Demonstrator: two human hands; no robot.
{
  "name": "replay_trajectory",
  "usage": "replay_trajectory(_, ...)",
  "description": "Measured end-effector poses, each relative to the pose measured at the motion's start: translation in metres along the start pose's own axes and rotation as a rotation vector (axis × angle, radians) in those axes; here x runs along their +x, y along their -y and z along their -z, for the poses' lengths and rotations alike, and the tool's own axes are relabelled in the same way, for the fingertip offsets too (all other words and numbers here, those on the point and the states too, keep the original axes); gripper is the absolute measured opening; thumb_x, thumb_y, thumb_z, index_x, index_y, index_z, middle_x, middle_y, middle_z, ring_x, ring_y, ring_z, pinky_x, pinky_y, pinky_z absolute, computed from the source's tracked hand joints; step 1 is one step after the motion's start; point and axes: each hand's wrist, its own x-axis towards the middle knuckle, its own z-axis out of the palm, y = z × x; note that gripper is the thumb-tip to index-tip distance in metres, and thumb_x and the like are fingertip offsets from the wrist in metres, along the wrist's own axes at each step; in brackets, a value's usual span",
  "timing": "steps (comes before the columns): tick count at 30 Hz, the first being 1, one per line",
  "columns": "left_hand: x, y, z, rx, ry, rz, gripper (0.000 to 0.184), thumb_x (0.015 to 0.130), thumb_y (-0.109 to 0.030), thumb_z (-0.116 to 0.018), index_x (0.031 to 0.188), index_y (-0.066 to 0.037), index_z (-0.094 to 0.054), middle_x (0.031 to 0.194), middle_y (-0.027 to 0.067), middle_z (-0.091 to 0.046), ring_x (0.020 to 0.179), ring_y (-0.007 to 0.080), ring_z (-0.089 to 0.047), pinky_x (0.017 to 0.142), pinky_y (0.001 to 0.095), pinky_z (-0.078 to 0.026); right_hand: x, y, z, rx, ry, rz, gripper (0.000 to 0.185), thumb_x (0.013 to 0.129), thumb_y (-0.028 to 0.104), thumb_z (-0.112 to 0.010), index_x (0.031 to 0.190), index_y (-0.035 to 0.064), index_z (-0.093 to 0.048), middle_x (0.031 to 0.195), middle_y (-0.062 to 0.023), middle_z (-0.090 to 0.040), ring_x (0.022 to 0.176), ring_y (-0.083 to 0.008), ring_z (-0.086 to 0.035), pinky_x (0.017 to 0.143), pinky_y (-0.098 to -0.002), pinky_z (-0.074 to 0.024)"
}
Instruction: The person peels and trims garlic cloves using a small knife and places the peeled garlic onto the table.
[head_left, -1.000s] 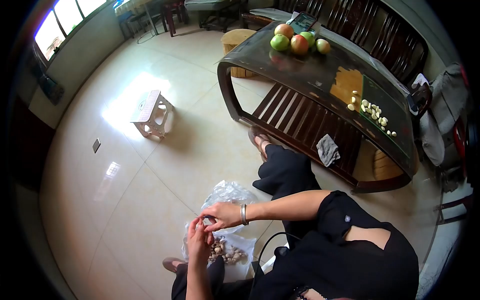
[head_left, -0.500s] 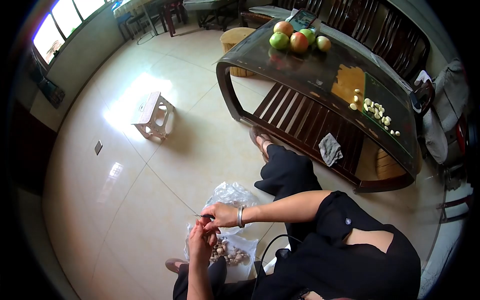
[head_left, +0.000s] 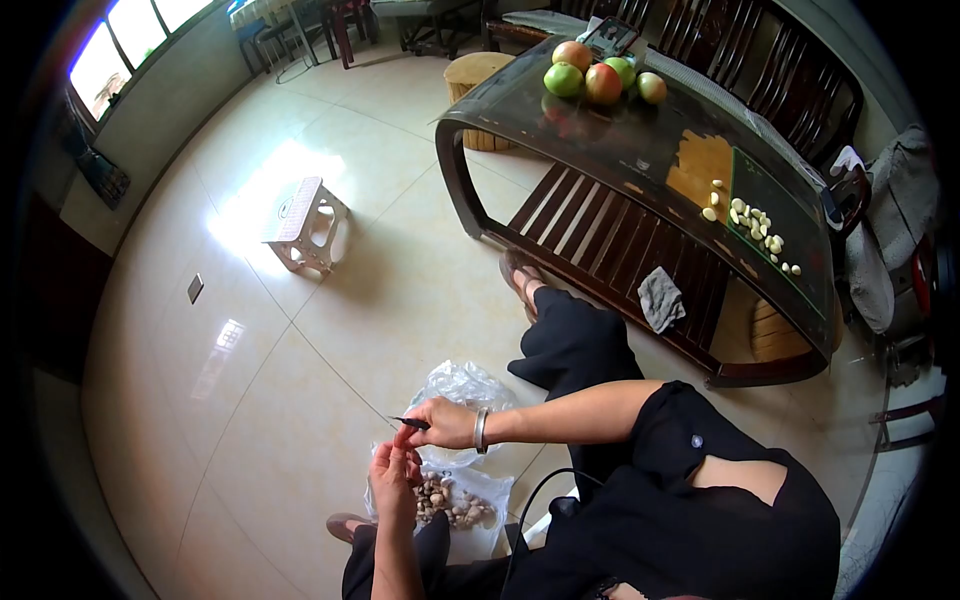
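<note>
My right hand [head_left: 442,424], with a silver bracelet at the wrist, is closed on a small knife [head_left: 412,423] with a dark handle; its thin blade points left. Just below it, my left hand [head_left: 394,474] has its fingers pinched together, almost touching the right fingertips. What the left fingers hold is too small to make out. Under the hands, small brownish bulbs or cloves [head_left: 460,505] lie on a white plastic bag [head_left: 490,486] on the floor. A clear crumpled bag [head_left: 458,383] sits just beyond them.
A dark wooden table [head_left: 560,130] carries green and red fruits [head_left: 603,84], a phone [head_left: 612,36] and several pale peeled cloves [head_left: 757,224]. On its lower shelf lies a grey cloth [head_left: 660,299]. A plastic stool [head_left: 306,225] stands on the floor, a wooden stump [head_left: 478,76] behind the table.
The knife blade has come into clearer view above the left fingers, and my two hands have shifted slightly against each other. The view has moved a little; the bags and table items look unchanged.
</note>
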Motion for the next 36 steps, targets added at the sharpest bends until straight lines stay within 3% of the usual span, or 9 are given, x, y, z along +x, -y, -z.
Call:
replay_trajectory(5, 0.000, -0.002, -0.003, 0.075, -0.028, -0.155, 0.020, 0.086, -0.024, -0.055, 0.084, -0.005, -0.052, 0.064, -0.0003, -0.052, 0.046, 0.0024, -0.039, 0.040, 0.0154, -0.029, 0.001, 0.001, 0.003, 0.086, -0.034, -0.074, 0.015, 0.072, 0.007, -0.062, 0.085, -0.0007, -0.063, 0.081, -0.0101, -0.065, 0.076, -0.0139, -0.061, 0.071, -0.0263, -0.0479)
replay_trajectory(21, -0.008, -0.019, -0.008, 0.245, -0.081, -0.259, 0.013, 0.081, -0.008, -0.060, 0.090, 0.000, -0.059, 0.068, 0.0023, -0.059, 0.047, 0.0006, -0.037, 0.042, 0.0152, -0.026, 0.002, 0.004, 0.006, 0.147, -0.055, -0.100, 0.013, 0.074, 0.012, -0.064, 0.081, 0.0012, -0.060, 0.077, -0.0049, -0.063, 0.076, -0.0093, -0.057, 0.072, -0.0239, -0.0457)
replay_trajectory(27, -0.011, -0.023, -0.011, 0.262, -0.130, -0.267, 0.012, 0.080, -0.006, -0.059, 0.090, 0.002, -0.059, 0.074, 0.0047, -0.062, 0.047, 0.0003, -0.037, 0.042, 0.0151, -0.026, 0.001, 0.006, 0.003, 0.271, -0.073, -0.098, 0.015, 0.072, 0.014, -0.064, 0.079, 0.0017, -0.061, 0.077, -0.0066, -0.064, 0.074, -0.0115, -0.059, 0.070, -0.0257, -0.0467)
replay_trajectory(31, -0.013, -0.027, -0.015, 0.245, -0.129, -0.218, 0.012, 0.079, -0.005, -0.059, 0.089, 0.001, -0.059, 0.073, 0.0043, -0.062, 0.047, 0.0005, -0.038, 0.042, 0.0150, -0.027, -0.001, 0.011, 0.005, 0.130, -0.025, -0.034, 0.017, 0.080, 0.014, -0.058, 0.086, -0.0016, -0.059, 0.080, -0.0089, -0.064, 0.077, -0.0126, -0.059, 0.073, -0.0262, -0.0464)
replay_trajectory(36, -0.013, -0.025, -0.013, 0.236, -0.140, -0.159, 0.015, 0.078, -0.009, -0.061, 0.090, 0.000, -0.059, 0.073, 0.0034, -0.061, 0.050, 0.0011, -0.040, 0.044, 0.0149, -0.028, -0.002, 0.011, 0.009, -0.087, -0.073, 0.042, 0.020, 0.080, 0.017, -0.057, 0.088, -0.0017, -0.058, 0.079, -0.0112, -0.063, 0.075, -0.0161, -0.060, 0.070, -0.0277, -0.0467)
